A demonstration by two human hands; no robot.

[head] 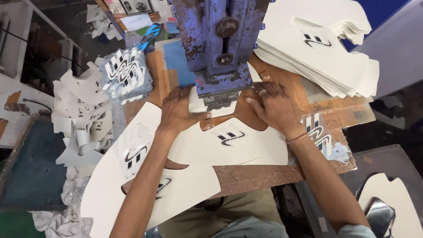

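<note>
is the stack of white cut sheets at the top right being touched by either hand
No: the stack of white sheets lies untouched, while the left hand and right hand both press on the white piece under the blue press.

White cut sheet (229,143) carries a black striped logo; rusty blue press (216,39) above it; brown, worn tabletop (260,174); white stack (326,57) at the far right corner.
</note>
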